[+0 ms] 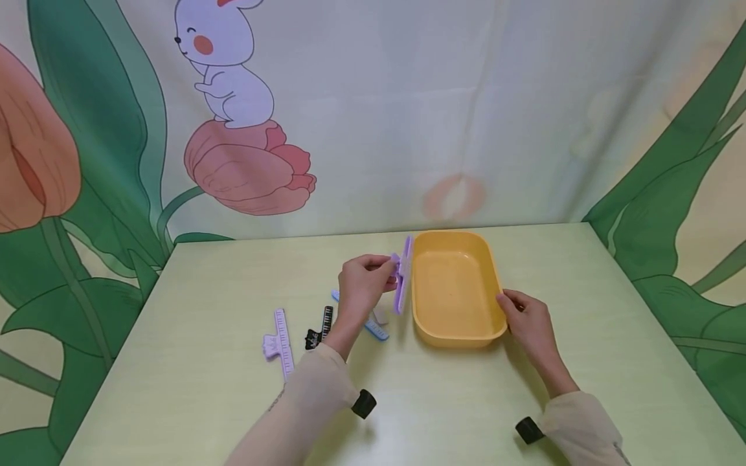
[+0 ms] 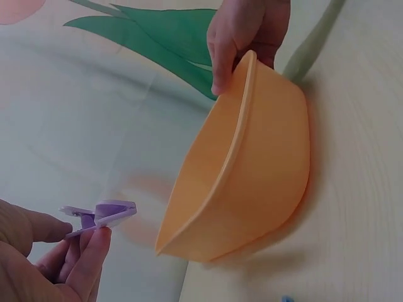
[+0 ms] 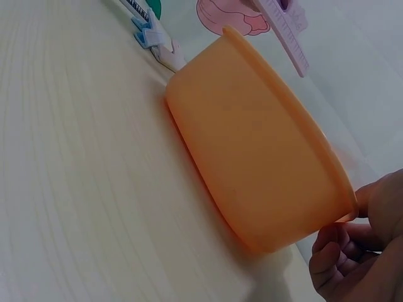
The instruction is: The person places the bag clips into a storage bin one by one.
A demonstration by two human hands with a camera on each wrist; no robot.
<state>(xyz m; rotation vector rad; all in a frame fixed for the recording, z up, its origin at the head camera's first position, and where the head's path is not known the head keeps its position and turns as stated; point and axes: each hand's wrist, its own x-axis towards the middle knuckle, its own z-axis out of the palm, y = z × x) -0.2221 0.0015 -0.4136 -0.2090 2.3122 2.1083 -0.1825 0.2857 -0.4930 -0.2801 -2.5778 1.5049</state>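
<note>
My left hand [image 1: 362,288] pinches a purple ruler clip [image 1: 403,278] by its handle, between thumb and fingers. The clip is held up at the left side of a yellow plastic basin [image 1: 456,291], above the table. In the left wrist view the clip [image 2: 104,212] is seen end-on, apart from the basin's rim. With thumb and fingers, my right hand [image 1: 531,327] grips the basin's rim near its front right corner. The basin stands upright on the table, and no objects show inside it.
Left of the basin lie another purple ruler clip [image 1: 282,343], a black one [image 1: 327,323] and a blue one [image 1: 376,329]. A whitish clip [image 3: 169,56] lies beside the blue one; my left arm partly covers this group. A printed curtain [image 1: 373,129] hangs behind the table.
</note>
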